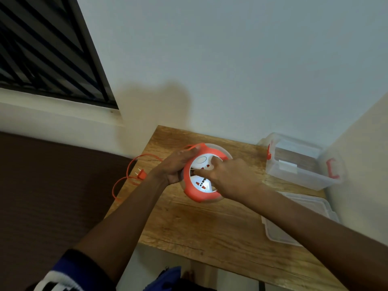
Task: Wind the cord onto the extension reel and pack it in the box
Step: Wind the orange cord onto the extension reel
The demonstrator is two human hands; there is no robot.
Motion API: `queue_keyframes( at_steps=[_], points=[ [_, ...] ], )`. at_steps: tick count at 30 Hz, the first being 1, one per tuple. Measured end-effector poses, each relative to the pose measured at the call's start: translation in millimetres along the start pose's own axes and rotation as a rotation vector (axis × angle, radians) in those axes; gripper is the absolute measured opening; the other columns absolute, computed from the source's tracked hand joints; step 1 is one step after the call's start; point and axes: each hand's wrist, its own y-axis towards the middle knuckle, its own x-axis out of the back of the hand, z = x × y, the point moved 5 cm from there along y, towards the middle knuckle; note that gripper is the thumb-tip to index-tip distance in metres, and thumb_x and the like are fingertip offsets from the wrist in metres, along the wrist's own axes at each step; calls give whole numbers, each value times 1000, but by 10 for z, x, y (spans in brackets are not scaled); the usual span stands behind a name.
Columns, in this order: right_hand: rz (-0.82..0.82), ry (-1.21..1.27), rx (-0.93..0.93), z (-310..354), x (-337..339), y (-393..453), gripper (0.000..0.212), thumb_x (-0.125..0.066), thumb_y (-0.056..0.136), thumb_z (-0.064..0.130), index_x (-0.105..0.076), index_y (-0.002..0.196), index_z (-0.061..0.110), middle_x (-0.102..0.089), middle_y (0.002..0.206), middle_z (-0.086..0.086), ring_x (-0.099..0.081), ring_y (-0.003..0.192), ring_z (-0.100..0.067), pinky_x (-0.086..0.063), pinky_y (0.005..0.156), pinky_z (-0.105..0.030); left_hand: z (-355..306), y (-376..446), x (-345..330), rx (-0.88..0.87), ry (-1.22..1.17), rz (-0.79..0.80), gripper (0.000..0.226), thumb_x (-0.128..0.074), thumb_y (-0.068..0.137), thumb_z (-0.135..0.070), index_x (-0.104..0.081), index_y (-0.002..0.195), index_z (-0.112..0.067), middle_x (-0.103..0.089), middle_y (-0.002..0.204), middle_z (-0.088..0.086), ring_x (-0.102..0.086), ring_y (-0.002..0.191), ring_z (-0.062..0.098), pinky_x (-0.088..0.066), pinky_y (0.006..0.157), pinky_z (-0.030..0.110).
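A: Where's the reel sitting?

B: On the wooden table, toward its far left part, close to the wall behind and not far from the table's left edge. The near half of the table is bare wood, and there's bare wood between the reel and the box

A: And the box?

B: Clear plastic with red clips, at the far right corner, against the wall. It's open; its lid lies flat on the table's right side, nearer the camera

A: What does the reel look like?

B: Round, with an orange rim and a white face carrying sockets with small red marks. The face is turned up toward the camera, so the disc lies roughly flat, tilted slightly. Being round, it has no clear long axis

A: The hands?

B: The left hand grips the reel's left rim, fingers curled along the orange edge. The right hand rests on the white face, fingers bent down onto it; whether it pinches a knob I cannot tell

A: The cord?

B: Orange, leaving the reel's far left side, looping off the table's left edge and hanging over it. The plug lies at that edge, prongs pointing left
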Motion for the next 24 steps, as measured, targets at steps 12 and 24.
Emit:
queue_keyframes(
  at_steps=[12,24],
  points=[
    [-325,1306,-983,-186,-585,-182,56,-70,79,55,-49,123,29,-59,118,7,-58,96,-12,-51,64,-25,158,152,-180,-171,-2,-277,39,-69,97,-35,-74,114,-1,-79,102,17,-77,85,32,-65,69,39],
    [-151,233,35,-201,-209,-256,30,-80,75,13,-73,102,24,-51,144,-4,-54,121,-30,-57,75,-41,63,203,16,-41,25,-133,57,-71,91,-43,-68,128,1,-72,122,29,-70,99,42,-62,80,47]
  ],
)
